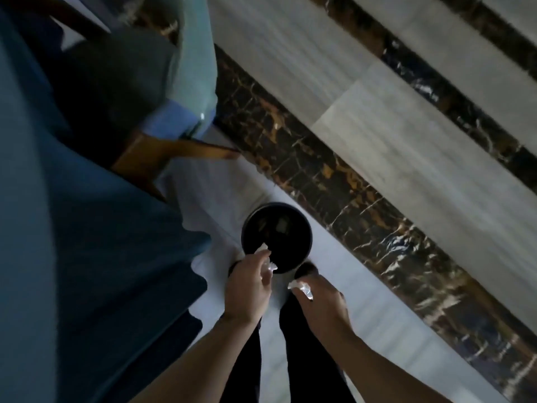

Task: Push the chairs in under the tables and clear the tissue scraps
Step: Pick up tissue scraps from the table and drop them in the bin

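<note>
Two tissue scraps [268,257], bin-ward [305,225].

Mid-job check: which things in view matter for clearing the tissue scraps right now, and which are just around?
Part of the job:
left hand holding a tissue scrap
right hand holding another scrap
black bin
chair

Just around:
blue tablecloth
marble floor

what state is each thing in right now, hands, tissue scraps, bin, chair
left hand: pinching a tissue scrap over the bin
right hand: holding a tissue scrap, beside the bin
black round bin: upright on the floor, open top
wooden chair: partly under the blue tablecloth
</note>
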